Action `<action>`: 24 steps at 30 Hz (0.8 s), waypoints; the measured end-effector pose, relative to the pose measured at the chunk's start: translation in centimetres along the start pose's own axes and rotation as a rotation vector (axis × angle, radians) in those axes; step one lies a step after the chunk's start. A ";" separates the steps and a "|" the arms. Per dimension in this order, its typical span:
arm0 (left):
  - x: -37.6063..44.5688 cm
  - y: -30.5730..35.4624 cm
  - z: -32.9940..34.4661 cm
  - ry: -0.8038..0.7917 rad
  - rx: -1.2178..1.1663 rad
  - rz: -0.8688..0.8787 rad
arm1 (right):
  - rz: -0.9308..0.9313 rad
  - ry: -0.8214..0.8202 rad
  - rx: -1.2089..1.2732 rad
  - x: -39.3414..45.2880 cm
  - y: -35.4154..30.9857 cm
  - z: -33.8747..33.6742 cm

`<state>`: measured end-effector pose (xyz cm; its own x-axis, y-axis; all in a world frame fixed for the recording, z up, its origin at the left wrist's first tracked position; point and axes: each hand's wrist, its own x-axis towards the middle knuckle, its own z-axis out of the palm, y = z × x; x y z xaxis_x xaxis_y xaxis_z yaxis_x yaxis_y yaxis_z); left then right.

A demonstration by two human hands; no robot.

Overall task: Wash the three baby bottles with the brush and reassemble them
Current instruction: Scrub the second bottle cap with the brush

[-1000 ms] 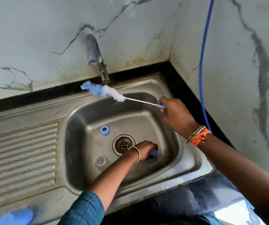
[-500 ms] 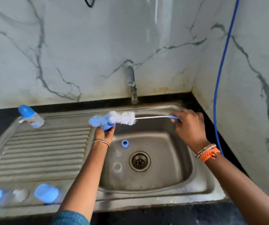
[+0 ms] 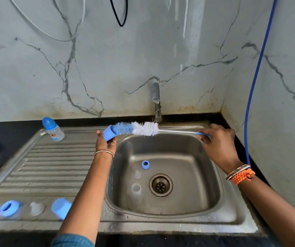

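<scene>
Steel sink (image 3: pixel 232 207): my left hand (image 3: pixel 105 142) grips blue cap (image 3: pixel 109 134), right hand (image 3: pixel 218 141) pinches brush (image 3: pixel 139 128); next, I twist bristles inside.

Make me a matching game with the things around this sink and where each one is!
Things:
1. blue plastic cap
2. small blue plastic ring
3. clear baby bottle with blue lid
4. blue and white bristle brush

Places:
A. lying in the steel basin
B. standing on the drainboard's far corner
C. handle held by the right hand
D. held by the left hand

Pairs: 1-D, 2-A, 3-B, 4-C
</scene>
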<state>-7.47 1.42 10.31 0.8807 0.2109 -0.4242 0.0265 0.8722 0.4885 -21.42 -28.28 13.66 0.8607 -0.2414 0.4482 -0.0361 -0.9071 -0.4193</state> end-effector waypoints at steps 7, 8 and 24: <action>0.8 -0.6 -0.1 -0.090 0.299 -0.126 | -0.245 0.159 -0.094 -0.4 0.1 0.1; 1.0 -0.6 -0.2 -0.109 0.298 -0.140 | -0.301 0.210 -0.143 -0.3 -0.1 -0.2; 1.2 -0.9 -0.4 -0.178 0.190 -0.068 | -0.225 0.241 -0.076 -1.9 -1.9 0.7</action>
<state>-6.61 1.10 9.06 0.9428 0.0594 -0.3282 0.1614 0.7798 0.6048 -22.66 -25.84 13.07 0.7067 -0.0983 0.7007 0.0960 -0.9678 -0.2326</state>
